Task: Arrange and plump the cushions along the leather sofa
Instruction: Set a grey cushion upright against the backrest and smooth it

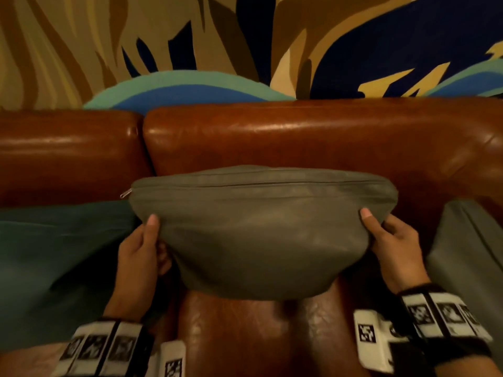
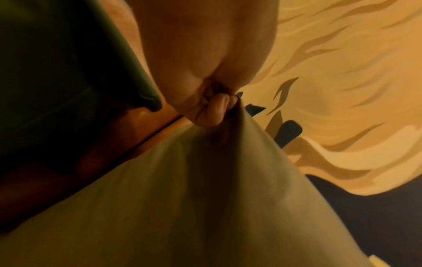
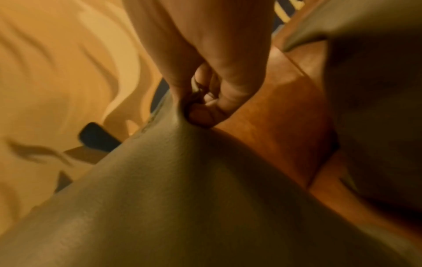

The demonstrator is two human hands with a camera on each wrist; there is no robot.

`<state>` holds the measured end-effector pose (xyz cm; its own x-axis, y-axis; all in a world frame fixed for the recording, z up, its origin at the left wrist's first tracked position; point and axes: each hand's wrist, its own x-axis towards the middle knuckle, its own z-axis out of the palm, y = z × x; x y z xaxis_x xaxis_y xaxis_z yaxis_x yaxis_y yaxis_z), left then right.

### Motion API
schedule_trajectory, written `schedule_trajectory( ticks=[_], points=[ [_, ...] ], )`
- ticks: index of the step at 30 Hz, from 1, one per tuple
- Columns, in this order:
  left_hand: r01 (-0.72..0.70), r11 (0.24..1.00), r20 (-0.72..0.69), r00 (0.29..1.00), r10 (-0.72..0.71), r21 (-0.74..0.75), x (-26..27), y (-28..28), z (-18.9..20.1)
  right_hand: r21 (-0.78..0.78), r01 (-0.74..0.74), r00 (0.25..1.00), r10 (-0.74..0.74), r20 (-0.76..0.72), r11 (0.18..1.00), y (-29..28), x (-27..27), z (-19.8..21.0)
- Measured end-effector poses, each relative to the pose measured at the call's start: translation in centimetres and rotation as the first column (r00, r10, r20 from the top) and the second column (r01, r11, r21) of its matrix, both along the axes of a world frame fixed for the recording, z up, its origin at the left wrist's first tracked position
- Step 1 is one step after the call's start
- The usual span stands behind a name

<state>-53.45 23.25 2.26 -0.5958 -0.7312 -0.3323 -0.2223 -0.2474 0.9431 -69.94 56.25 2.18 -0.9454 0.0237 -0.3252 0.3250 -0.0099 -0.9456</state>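
The grey-green cushion (image 1: 261, 235) hangs between the two hands, just in front of the leather sofa (image 1: 299, 142) backrest and above its seat, zip edge up. It looks soft and light: the cloth bunches into folds where it is pinched and the body sags into a rounded belly below, so it should squash and spring back easily, with nothing fragile about it. The upper corners are the natural hold for shaking the filling down. The left hand (image 1: 141, 254) has its fingers (image 2: 212, 108) clamped on the left corner, thumb on the front face. The right hand (image 1: 394, 248) pinches the right corner the same way. Just left of the left fingers lies a dark green cushion (image 1: 54, 254); just right of the right fingers stands another grey cushion (image 1: 468, 254).
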Motion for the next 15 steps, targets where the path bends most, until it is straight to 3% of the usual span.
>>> schedule_trajectory(
  ticks=[4, 7, 10, 12, 15],
  points=[
    [0.074, 0.98, 0.104, 0.99, -0.094, 0.185, 0.8, 0.5, -1.5, -0.035, -0.167, 0.956, 0.17, 0.238, 0.985, 1.4, -0.9, -2.3],
    [-0.056, 0.989, 0.036, 0.998, 0.052, 0.138, -1.6, -1.5, -0.8, 0.018, -0.133, 0.968, 0.126, 0.215, 0.991, 1.2, -4.0, -0.5],
    [-0.077, 0.972, -0.012, 0.997, 0.082, 0.222, -3.8, -3.4, 0.2, 0.022, -0.221, 0.938, 0.207, 0.28, 0.975, 0.7, -6.2, 2.4],
    [-0.084, 0.993, 0.063, 0.995, 0.079, 0.085, -4.6, -4.2, 0.5, 0.115, -0.198, 0.941, 0.156, 0.302, 0.973, 0.4, -7.0, 3.2],
    [-0.061, 0.987, 0.159, 0.984, 0.084, -0.148, -4.1, -5.0, 0.9, 0.285, -0.111, 0.982, 0.06, 0.181, 0.952, 0.9, -7.1, 2.7]
  ],
)
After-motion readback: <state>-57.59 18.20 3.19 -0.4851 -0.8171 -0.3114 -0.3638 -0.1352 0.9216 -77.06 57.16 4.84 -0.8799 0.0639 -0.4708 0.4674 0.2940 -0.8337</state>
